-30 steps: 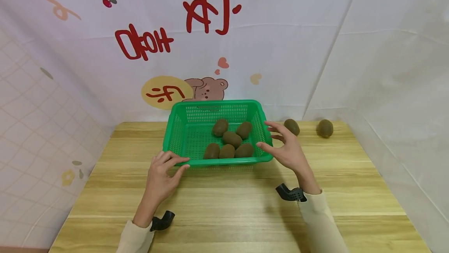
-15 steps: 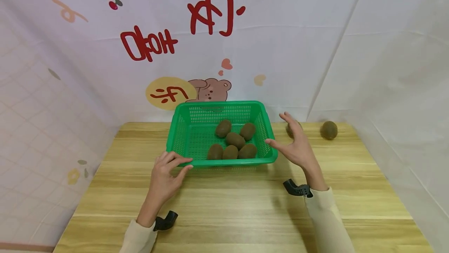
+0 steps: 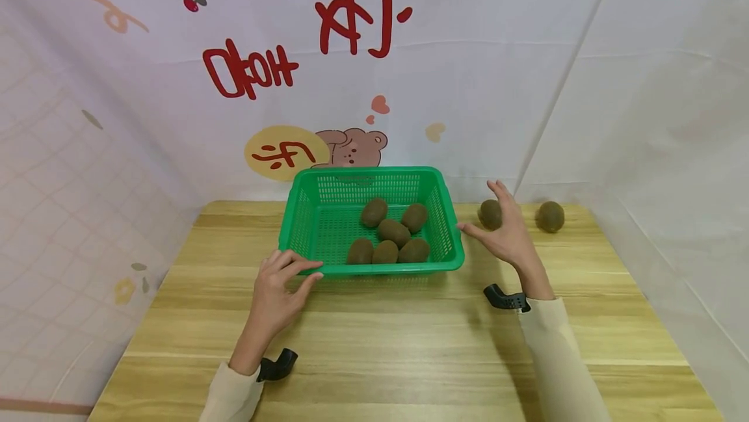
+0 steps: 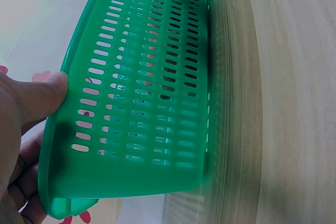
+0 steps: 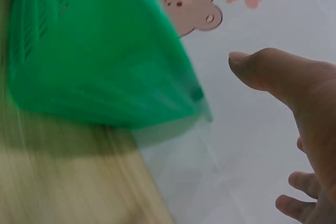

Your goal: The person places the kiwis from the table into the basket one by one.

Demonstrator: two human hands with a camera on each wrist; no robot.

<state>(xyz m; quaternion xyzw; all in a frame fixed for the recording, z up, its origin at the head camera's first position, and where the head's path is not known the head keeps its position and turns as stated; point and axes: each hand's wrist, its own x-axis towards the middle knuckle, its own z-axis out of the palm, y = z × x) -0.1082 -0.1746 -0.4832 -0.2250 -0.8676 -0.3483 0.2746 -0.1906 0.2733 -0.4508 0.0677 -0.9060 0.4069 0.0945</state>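
A green plastic basket with slotted walls stands on the table, holding several brown kiwis toward its right side. My left hand pinches the rim at the basket's front left corner. In the left wrist view, the thumb lies on the rim, with the other fingers partly hidden behind it. My right hand is just right of the basket, thumb and fingers spread and holding nothing. One kiwi lies beyond it, partly covered by its fingers. Farther right lies another kiwi.
The wooden table reaches back to a white printed cloth hanging close behind the basket. More white cloth hangs along the right side. Each wrist bears a black camera mount.
My right hand has moved right, away from the basket's right rim and toward the nearer loose kiwi. The left hand keeps its grip on the rim. The head view has shifted slightly.
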